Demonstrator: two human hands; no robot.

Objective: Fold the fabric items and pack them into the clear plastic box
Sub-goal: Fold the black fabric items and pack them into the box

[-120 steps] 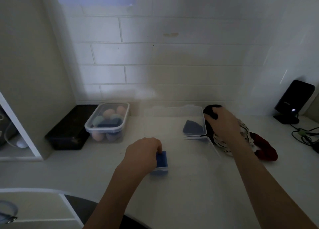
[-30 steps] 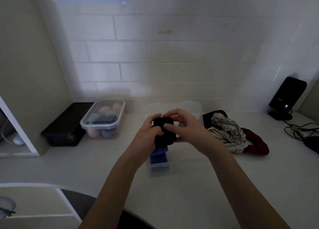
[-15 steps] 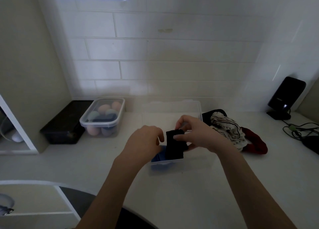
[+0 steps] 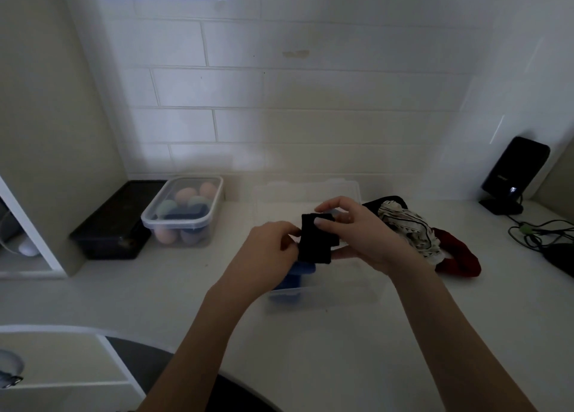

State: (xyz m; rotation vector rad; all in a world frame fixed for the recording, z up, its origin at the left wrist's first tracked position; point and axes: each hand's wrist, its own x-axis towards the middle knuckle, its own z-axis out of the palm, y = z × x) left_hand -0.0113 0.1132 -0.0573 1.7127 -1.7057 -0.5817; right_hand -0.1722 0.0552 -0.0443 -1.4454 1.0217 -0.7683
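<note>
Both hands pinch a folded black cloth (image 4: pixel 315 239) above the clear box (image 4: pixel 341 290): left hand (image 4: pixel 267 250) at its edge, right hand (image 4: pixel 357 234) on top.

A plain black folded fabric piece (image 4: pixel 315 239) is pinched above a clear plastic box (image 4: pixel 341 290) holding a solid blue folded cloth (image 4: pixel 299 273). Toward the white counter's (image 4: pixel 341 349) right edge lie a white cloth with thin black stripes (image 4: pixel 407 228) and a dark red fabric (image 4: pixel 456 253). A lidded clear tub (image 4: pixel 183 212) near the back edge holds peach, teal and navy egg shapes.
</note>
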